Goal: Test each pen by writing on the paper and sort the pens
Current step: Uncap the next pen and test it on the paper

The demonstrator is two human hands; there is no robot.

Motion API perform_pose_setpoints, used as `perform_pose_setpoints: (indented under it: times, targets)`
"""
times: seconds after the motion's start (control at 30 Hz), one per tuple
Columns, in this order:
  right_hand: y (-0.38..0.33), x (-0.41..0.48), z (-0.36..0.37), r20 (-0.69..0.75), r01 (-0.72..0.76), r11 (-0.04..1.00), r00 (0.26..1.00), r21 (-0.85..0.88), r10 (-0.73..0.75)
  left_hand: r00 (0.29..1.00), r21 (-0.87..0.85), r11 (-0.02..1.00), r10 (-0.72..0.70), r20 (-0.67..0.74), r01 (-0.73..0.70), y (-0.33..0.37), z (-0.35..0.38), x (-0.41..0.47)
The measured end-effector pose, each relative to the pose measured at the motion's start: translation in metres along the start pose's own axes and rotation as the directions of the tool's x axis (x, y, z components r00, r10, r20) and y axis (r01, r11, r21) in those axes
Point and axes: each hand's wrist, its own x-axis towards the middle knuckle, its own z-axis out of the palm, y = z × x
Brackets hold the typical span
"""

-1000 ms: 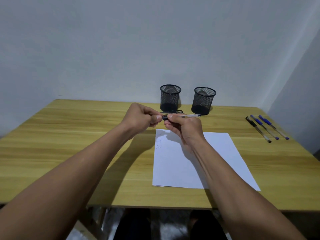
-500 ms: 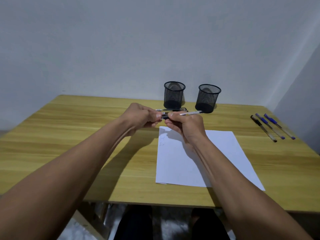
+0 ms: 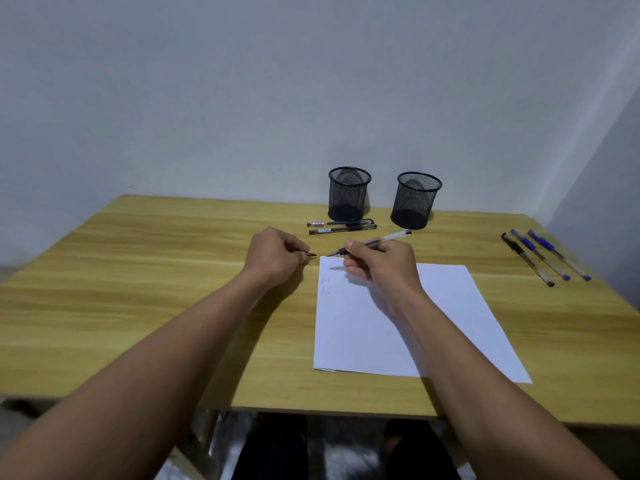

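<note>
- The right hand (image 3: 381, 263) has its fingers curled round a clear-barrelled pen (image 3: 373, 241) in a normal writing grip, with the tip pointing left.
- The pen tip sits right at the top-left corner of the paper (image 3: 363, 341). Can't tell if it's actually touching the sheet or just above it.
- The left hand (image 3: 273, 254) pinches a small dark cap (image 3: 311, 254) that pokes out of the fingertips, just left of the paper's edge.
- There are a few faint scribbles (image 3: 325, 282) down the left side of the paper.
- Two black pens (image 3: 343, 229) lie side by side on the wooden table (image 3: 138, 289), right in front of the left mesh cup (image 3: 348, 199).
- The right mesh cup (image 3: 414, 202) stands upright near it.
- Three pens (image 3: 540, 254), one black and two blue, lie in a row far off on the right side of the table.
</note>
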Motion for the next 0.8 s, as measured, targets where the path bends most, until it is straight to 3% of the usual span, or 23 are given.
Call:
perform_pose_setpoints:
  times: [0.23,0.33,0.57,0.8]
  targets:
    - [-0.007,-0.011,0.009,-0.015,0.061,0.987,0.998,-0.147,-0.064,0.996,0.052,0.998,-0.037,-0.085,0.041,0.002,0.013,0.001]
    - [-0.007,-0.016,0.010,0.004,0.076,0.980,0.997,-0.186,-0.077,0.995,0.115,0.993,0.029,-0.097,-0.018,0.000,0.007,-0.009]
    - [0.009,-0.037,0.001,0.040,0.092,0.965,0.996,-0.247,-0.084,0.966,0.227,0.939,0.246,0.081,-0.258,-0.011,-0.012,-0.073]
    - [0.023,-0.049,-0.001,0.063,0.144,0.911,0.990,-0.386,-0.130,0.951,0.293,0.911,0.242,0.194,-0.291,-0.017,-0.009,-0.090]
